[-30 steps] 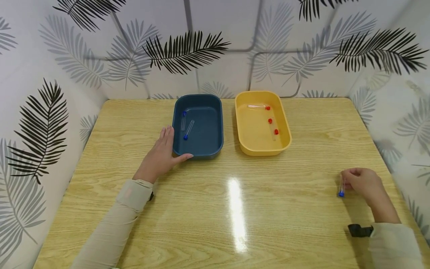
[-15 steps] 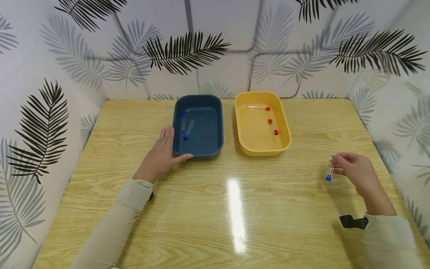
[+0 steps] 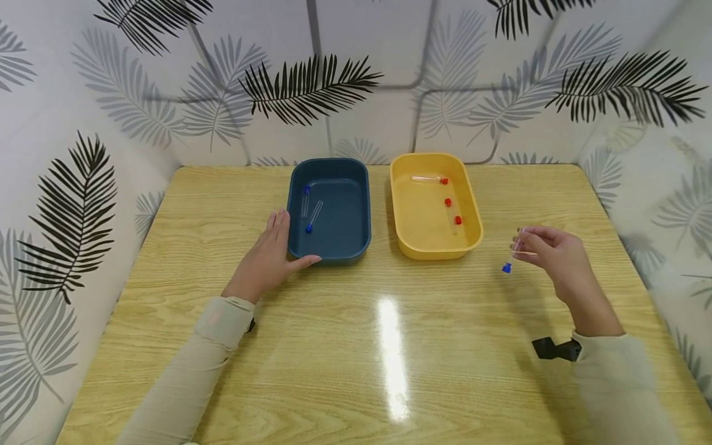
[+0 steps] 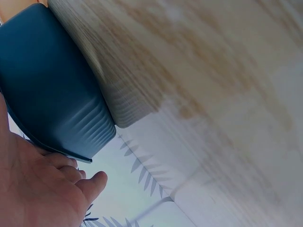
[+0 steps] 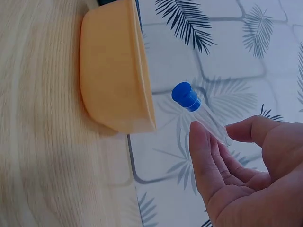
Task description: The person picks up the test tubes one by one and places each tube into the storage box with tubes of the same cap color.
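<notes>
My right hand (image 3: 556, 250) pinches a clear test tube with a blue cap (image 5: 187, 97) between thumb and fingertips, near the tube's bottom end. In the head view the blue cap (image 3: 507, 267) hangs lowest, over the table right of the yellow bin (image 3: 436, 253). My left hand (image 3: 267, 259) lies against the near left corner of the dark blue bin (image 3: 329, 256), fingers straight along its side and thumb at the front rim. Two blue-capped test tubes (image 3: 314, 216) lie in the blue bin. Several red-capped test tubes (image 3: 428, 179) lie in the yellow bin.
Both bins stand side by side at the back of the wooden table (image 3: 334, 371), close to the leaf-patterned backdrop (image 3: 345, 37). A bright light reflection (image 3: 392, 358) shows on the tabletop. A black strap (image 3: 556, 349) sits at my right wrist.
My right hand has lifted the blue-capped test tube and carried it left and farther back, towards the yellow bin. The left hand has stayed at the blue bin.
</notes>
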`<state>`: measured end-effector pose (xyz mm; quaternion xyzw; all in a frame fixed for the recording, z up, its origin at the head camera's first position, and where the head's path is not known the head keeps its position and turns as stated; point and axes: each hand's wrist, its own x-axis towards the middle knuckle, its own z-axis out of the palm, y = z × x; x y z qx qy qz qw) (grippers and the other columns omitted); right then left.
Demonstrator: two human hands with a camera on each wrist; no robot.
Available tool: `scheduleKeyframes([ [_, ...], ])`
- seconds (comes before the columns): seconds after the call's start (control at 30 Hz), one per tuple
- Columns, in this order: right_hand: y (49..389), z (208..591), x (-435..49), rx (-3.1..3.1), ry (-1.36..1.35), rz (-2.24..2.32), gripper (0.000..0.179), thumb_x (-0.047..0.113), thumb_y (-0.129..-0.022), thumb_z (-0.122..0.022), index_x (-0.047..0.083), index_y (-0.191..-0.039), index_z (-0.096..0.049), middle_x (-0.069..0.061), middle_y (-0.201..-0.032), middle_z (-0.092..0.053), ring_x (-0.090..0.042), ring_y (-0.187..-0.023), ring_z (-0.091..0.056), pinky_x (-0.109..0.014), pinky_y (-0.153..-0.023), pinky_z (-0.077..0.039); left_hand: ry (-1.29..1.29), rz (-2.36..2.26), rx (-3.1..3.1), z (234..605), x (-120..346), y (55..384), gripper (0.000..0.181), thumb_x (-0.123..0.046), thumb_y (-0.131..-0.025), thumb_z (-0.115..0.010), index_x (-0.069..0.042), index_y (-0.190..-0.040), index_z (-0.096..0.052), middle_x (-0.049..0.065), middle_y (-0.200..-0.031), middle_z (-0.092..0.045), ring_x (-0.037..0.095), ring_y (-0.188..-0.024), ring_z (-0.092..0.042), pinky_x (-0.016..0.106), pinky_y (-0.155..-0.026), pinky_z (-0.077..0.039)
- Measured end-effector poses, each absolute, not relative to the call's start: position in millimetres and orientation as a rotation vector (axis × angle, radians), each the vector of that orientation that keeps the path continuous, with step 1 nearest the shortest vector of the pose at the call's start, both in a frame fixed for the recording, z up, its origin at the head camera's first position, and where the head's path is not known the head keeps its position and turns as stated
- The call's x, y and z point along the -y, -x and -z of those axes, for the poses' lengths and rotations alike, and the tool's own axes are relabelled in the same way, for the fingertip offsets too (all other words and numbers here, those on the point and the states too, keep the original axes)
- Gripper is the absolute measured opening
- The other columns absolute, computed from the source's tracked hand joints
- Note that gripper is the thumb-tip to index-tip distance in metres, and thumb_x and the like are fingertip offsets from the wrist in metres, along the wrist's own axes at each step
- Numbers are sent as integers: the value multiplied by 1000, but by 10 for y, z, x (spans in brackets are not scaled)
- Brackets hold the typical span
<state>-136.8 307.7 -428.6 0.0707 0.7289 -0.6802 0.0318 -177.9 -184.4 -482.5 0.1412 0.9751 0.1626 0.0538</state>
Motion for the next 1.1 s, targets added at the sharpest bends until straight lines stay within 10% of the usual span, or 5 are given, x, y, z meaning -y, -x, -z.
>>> scheduleKeyframes([
  [1.1,1791,4214,-1430,-1741,-287,2535,28,14,-88,-65,-3,-110,-59,-14,-106,-61,-22,-93,-63,-33,-79,-52,-424,-523,-2959,4813,1844,1767,113,-81,-75,-37,-7,-148,6,10,-154,5,21,-140,9,44,-111,-13],
])
